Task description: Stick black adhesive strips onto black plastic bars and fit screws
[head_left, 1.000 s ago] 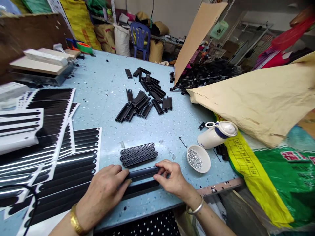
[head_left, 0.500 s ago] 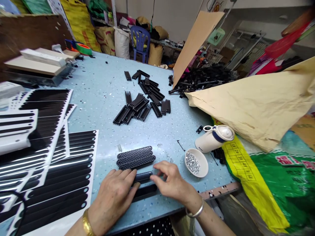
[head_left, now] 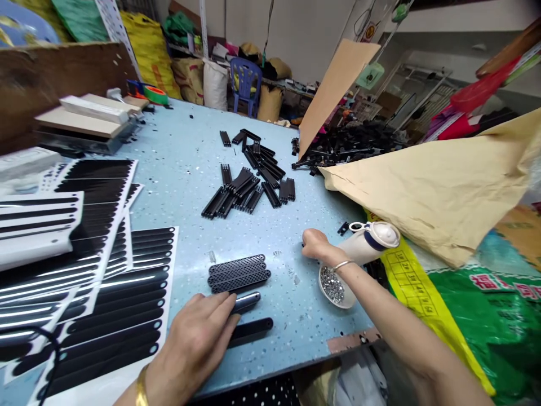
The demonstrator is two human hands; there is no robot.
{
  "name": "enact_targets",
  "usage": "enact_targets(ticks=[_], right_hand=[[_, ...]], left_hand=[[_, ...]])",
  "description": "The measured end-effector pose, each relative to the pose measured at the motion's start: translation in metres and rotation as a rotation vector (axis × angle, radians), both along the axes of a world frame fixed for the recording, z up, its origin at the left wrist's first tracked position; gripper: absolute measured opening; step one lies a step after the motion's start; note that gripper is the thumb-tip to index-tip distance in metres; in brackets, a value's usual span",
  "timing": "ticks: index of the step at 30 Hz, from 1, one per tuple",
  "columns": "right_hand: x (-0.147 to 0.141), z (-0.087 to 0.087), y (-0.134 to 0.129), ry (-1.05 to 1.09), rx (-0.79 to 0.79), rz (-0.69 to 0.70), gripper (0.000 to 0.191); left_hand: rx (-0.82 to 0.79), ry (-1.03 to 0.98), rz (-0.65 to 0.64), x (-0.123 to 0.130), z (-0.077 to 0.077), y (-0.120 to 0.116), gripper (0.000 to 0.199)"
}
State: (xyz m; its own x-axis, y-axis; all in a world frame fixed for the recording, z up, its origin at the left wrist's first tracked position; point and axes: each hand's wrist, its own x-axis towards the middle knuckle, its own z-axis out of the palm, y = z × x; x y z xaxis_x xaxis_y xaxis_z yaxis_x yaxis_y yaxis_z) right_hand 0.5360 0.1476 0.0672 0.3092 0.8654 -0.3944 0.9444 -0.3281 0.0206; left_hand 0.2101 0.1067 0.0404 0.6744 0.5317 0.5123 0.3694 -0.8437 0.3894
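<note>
My left hand (head_left: 200, 335) lies over the near ends of two black strips. Its fingers and thumb close round a glossy black strip (head_left: 247, 302); a second black strip (head_left: 256, 329) sticks out below the thumb. Just beyond, several black strips with a mesh pattern (head_left: 239, 273) lie side by side. My right hand (head_left: 316, 245) is closed on the table where a thin black bent rod lay, and a small dark end shows at its fingers. Below that wrist stands a white bowl (head_left: 353, 300) of small shiny metal pieces (head_left: 332, 286), partly covered by the forearm.
Black ribbed pieces (head_left: 243, 189) lie in a loose pile farther back. Sheets of black stickers (head_left: 122, 299) cover the left side. A white bottle (head_left: 363, 243) lies tilted at the right, near brown paper (head_left: 431, 180) and a heap of black parts (head_left: 359, 138).
My right hand has left the glossy strip and moved right and away, closing over the thin rod beyond the bowl. My left hand stays on the strips. The view has shifted slightly.
</note>
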Motion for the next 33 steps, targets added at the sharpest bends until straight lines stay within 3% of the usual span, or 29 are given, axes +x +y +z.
enact_targets(ticks=[2,6,8,9,11,13,15,17,20,22,26,30,33], right_hand=[[-0.016,0.012,-0.008,0.111,0.089,0.007,0.008],[-0.073,0.027,-0.055,0.445,0.304,0.047,0.015],[-0.104,0.023,-0.085,0.949,0.568,-0.011,0.012],[-0.117,0.018,-0.099,1.1,0.634,-0.053,0.011],[-0.133,0.007,-0.121,1.277,0.684,-0.17,0.012],[-0.137,-0.002,-0.134,1.346,0.672,-0.227,0.007],[-0.132,-0.004,-0.14,1.321,0.695,-0.195,0.03],[-0.125,-0.001,-0.142,1.207,0.723,-0.051,0.045],[-0.118,0.008,-0.141,1.007,0.604,0.271,0.026],[-0.115,0.011,-0.138,0.914,0.51,0.391,0.021],[-0.107,0.007,-0.13,0.82,0.529,0.369,0.019],[-0.095,-0.001,-0.115,0.797,0.643,0.202,0.02],[-0.091,-0.008,-0.105,0.792,0.639,0.182,0.018]], left_hand=[[-0.051,-0.126,0.036,0.003,0.004,-0.008,0.024],[-0.39,-0.257,0.076,0.022,0.015,-0.022,0.022],[-0.551,-0.26,0.031,0.032,0.02,-0.027,0.013],[-0.602,-0.248,-0.007,0.035,0.022,-0.03,0.02],[-0.637,-0.201,-0.067,0.037,0.022,-0.035,0.035],[-0.583,-0.141,-0.079,0.034,0.019,-0.04,0.036],[-0.463,-0.067,-0.116,0.03,0.015,-0.044,0.029],[-0.326,0.015,-0.177,0.026,0.012,-0.045,0.024],[-0.18,0.114,-0.23,0.025,0.015,-0.043,0.025],[-0.15,0.15,-0.247,0.025,0.018,-0.038,0.027],[-0.176,0.084,-0.204,0.024,0.018,-0.024,0.016],[-0.145,-0.071,-0.026,0.023,0.003,-0.008,0.017],[-0.152,-0.016,-0.015,0.027,-0.009,-0.002,0.017]])
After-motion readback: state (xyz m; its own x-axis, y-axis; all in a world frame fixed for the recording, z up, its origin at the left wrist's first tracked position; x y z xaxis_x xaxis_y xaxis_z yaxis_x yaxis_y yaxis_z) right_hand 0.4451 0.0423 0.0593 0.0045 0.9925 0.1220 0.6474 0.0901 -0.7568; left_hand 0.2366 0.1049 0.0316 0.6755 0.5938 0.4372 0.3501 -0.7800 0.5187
